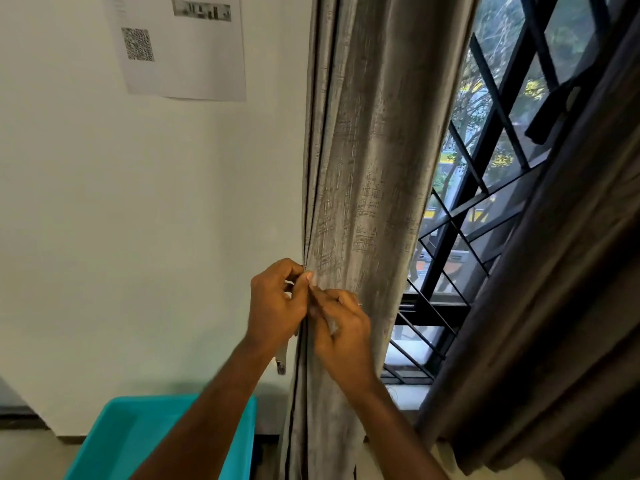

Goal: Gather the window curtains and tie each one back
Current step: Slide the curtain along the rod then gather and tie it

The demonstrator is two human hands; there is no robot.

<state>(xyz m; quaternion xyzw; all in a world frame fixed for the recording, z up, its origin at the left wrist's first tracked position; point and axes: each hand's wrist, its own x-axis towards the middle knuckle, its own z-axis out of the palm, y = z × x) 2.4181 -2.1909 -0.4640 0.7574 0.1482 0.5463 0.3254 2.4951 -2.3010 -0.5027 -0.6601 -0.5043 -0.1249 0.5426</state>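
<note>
1. The grey, slubby woven curtain [367, 168] hangs bunched into vertical folds between the white wall [138, 220] and the black diamond-barred window grille [485, 188]. It is already drawn in close to the wall, so the gathering looks done and the tying looks to be the step in hand.

2. The left hand [275, 303] sits at the curtain's wall-side edge, fingers curled, thumb and forefinger pinching at what seems to be a thin grey tie-back strip [282, 358], whose loose end dangles below the hand against the wall.

3. The right hand [341, 329] lies just beside it, touching it, fingers curled tight on the front of the folds and pinching something small at the same spot. Whether that is the strip's other end or only cloth, I cannot tell.

4. A second, darker brown curtain [554, 289] hangs at the right of the window, loose and not tied as far as can be seen.

5. Next move, as I judge it: the strip's ends need joining or knotting snugly round the bundle without letting the folds slip; then the brown curtain wants the same.

6. A turquoise plastic bin [138, 441] stands below, and a printed paper sheet [183, 46] is stuck on the wall.
</note>
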